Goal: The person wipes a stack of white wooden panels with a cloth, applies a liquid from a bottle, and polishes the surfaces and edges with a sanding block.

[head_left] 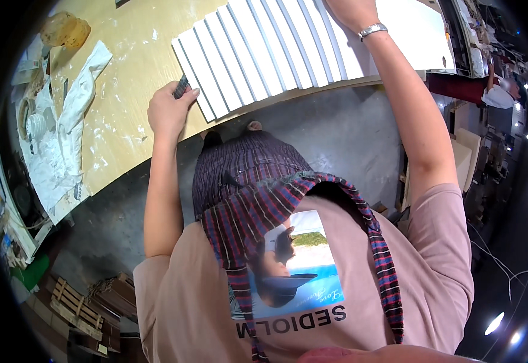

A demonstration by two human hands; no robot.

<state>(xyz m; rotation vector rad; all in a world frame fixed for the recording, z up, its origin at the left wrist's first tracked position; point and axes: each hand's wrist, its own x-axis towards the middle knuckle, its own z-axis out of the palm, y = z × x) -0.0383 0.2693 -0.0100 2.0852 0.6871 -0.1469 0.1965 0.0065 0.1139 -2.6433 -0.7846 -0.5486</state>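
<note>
A row of white panels [249, 57] lies on the table, overlapping like steps with thin grey edges showing. At the row's left end, my left hand [170, 112] is closed on a short dark strip-like tool [181, 86], its kind unclear. The thumb of that hand rests by the corner of the nearest panel. Farther right, my right hand [353, 11] reaches over the panels at the top edge of the picture. Its fingers are mostly cut off there, so their grip does not show. A larger white board [418, 42] with a small hole near its corner extends to the right.
The pale wooden table [131, 66] carries white smears. A yellowish jar [65, 30], a crumpled white cloth [85, 88] and a roll of tape [25, 118] sit at its left. Another person [500, 94] is at the far right. Wooden pallets [76, 305] stand lower left.
</note>
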